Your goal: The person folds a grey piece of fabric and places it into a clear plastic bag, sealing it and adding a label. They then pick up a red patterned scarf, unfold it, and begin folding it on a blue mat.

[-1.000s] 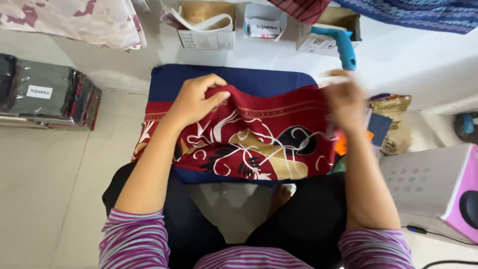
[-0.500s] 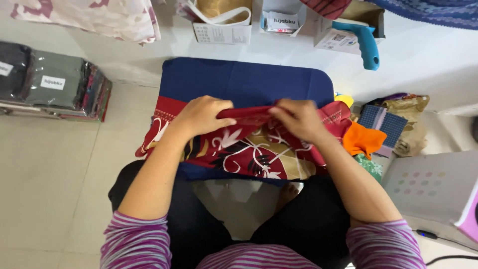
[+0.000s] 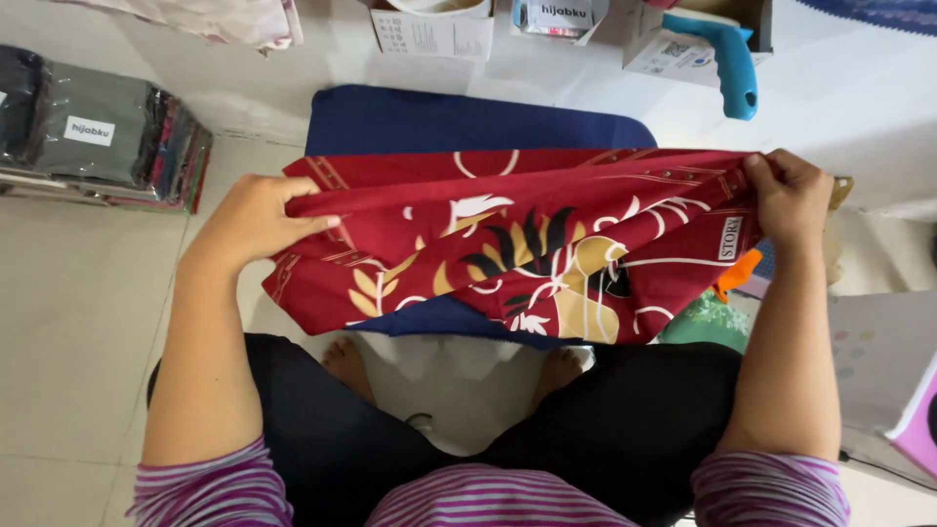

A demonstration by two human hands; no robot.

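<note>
At centre of the head view: two bare hands hold one red patterned cloth stretched out above a dark blue board.
Left hand [image 3: 256,220]: closed on the left end of the red cloth [image 3: 517,244]; fingers curl over the folded top edge, thumb side towards the body.
Right hand [image 3: 793,200]: closed on the upper right corner of the same cloth, the edge pinched between thumb and fingers.
Red cloth: held taut between both hands, well spread; the top edge is folded over; cream, gold and black leaf and scroll motifs show on the face; a small white label [image 3: 730,237] sits near the right end; the lower edge hangs towards the lap.
Blue board [image 3: 439,122]: padded, dark blue, directly beneath the cloth; its far end shows above the cloth and a strip shows below it.
Lap: black trousers [image 3: 625,420], bare feet [image 3: 346,361] on the floor under the board; striped purple sleeves [image 3: 210,488] at the elbows.
Right side: orange fabric [image 3: 737,273] and green patterned fabric [image 3: 708,317] just beyond the cloth's lower right corner.
Far right: blue handle [image 3: 732,60] lying across an open carton, beyond the board.
Far left: stack of folded items in clear bags [image 3: 98,137] on the floor, well apart from the left hand.
</note>
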